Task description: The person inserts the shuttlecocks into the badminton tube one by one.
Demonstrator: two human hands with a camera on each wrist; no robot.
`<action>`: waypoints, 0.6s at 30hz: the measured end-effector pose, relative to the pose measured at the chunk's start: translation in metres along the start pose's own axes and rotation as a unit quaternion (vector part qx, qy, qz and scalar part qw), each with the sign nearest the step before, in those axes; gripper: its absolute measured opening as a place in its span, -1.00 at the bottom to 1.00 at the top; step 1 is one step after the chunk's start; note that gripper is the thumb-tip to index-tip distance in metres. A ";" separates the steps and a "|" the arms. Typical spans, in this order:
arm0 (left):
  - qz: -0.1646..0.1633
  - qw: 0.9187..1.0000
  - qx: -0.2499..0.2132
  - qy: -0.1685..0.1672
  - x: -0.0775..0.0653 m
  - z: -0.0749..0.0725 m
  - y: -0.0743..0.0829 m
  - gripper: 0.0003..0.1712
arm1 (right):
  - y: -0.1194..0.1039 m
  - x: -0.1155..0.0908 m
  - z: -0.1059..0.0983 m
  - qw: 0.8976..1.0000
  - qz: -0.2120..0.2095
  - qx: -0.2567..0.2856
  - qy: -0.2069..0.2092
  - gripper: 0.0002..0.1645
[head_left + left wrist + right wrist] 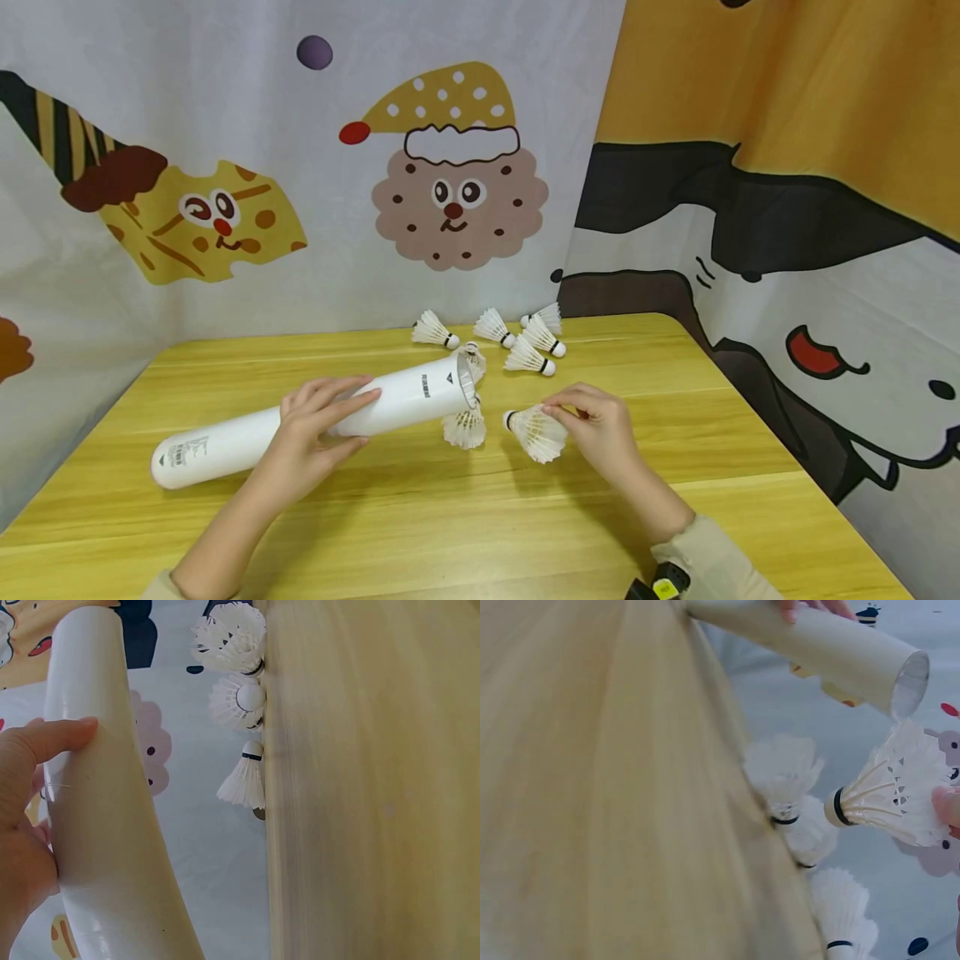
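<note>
A long white shuttlecock tube (pixel 225 446) lies slanted above the table, its uncapped end raised to the right. My left hand (pixel 311 429) grips it around the middle, thumb and fingers on opposite sides in the left wrist view. By its feather rim, my right hand (pixel 600 425) pinches a white shuttlecock (pixel 538 432), its cork pointing left toward the tube mouth. In the right wrist view, this shuttlecock (pixel 889 787) is apart from the tube (pixel 855 656). The inside of the tube is mostly hidden.
Two shuttlecocks, one (pixel 465 429) in front and one (pixel 472 360) behind, are beside the tube's mouth. Several more, including one nearer shuttlecock (pixel 527 357), lie toward the back edge of the wooden table (pixel 450 533). A printed curtain (pixel 300 308) hangs behind.
</note>
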State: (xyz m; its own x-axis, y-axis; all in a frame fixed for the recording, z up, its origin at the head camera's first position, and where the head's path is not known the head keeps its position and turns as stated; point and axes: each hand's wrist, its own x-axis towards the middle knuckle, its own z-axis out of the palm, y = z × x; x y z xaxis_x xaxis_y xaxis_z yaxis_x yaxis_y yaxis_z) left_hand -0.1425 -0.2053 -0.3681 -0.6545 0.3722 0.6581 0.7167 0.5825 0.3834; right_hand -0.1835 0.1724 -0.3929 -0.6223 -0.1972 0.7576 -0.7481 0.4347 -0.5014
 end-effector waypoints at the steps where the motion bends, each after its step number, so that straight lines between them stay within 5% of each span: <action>1: 0.000 1.000 0.000 -0.001 0.000 0.000 0.000 -0.19 | -0.002 0.002 -0.001 1.000 0.001 0.007 0.006 -0.81; 12: 0.003 1.000 0.001 -0.003 0.000 0.000 0.000 -0.17 | -0.043 0.032 -0.009 0.996 0.030 0.044 0.068 -0.83; 18: 0.003 1.000 0.000 -0.003 0.001 0.000 0.001 -0.17 | -0.046 0.042 -0.005 0.991 0.056 0.083 0.085 -0.85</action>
State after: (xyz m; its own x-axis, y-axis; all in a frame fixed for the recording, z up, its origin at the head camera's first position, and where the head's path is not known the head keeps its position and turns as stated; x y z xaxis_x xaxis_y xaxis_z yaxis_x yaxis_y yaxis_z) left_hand -0.1420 -0.2045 -0.3667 -0.6520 0.3795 0.6564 0.7202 0.5806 0.3797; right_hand -0.1740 0.1491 -0.3363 -0.6660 0.0018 0.7459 -0.7129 0.2926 -0.6373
